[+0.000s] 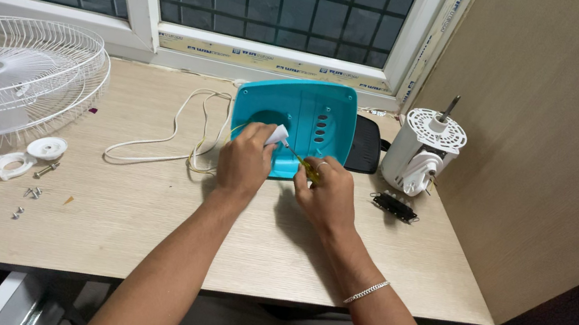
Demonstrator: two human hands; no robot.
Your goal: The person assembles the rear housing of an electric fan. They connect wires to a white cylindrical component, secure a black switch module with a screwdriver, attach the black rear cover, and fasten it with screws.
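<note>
Wood tabletop (137, 215) by window: left hand (244, 161) grips white part, steadying teal fan housing (314, 115); right hand (328, 193) clenches yellow-handled screwdriver (299, 159).

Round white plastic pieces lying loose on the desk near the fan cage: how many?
2: a solid cap beside the fan grille, and an open ring just left below it. More may hide under the grille.
</note>
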